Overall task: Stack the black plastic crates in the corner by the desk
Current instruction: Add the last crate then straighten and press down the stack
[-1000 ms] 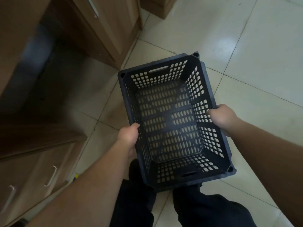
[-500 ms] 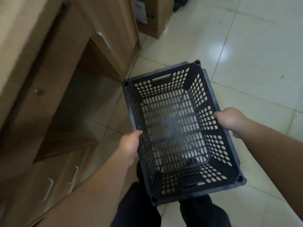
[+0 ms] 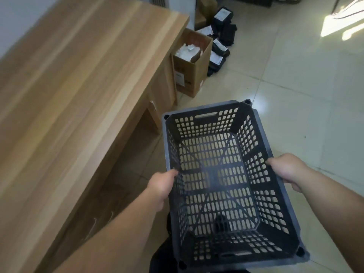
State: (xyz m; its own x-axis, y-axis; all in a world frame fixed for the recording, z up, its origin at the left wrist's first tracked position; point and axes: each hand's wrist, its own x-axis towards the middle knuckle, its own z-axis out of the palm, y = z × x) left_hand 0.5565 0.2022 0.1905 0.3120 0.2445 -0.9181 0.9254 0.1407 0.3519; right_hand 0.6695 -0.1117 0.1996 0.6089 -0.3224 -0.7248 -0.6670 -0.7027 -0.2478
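Black plastic crate (image 3: 226,184): empty, open side up, held in the air in front of my body above the tiled floor (image 3: 305,95), just to the right of the wooden surface (image 3: 78,85). My left hand (image 3: 162,185) is closed over the rim of the left long wall, thumb resting on the inside of the perforated wall. My right hand (image 3: 286,168) is closed over the rim of the right long wall, fingers (image 3: 297,187) wrapped beneath the outer edge. The crate is slightly tilted, its far short wall with the handle slot pointing away from me. The floor shows through the slotted base, as do my dark trousers (image 3: 163,259) below the near end. Beyond the far end of the surface, an open cardboard box (image 3: 195,75) stands on the floor with white material inside. Black packages (image 3: 221,48) with white labels lie piled just beside the box.
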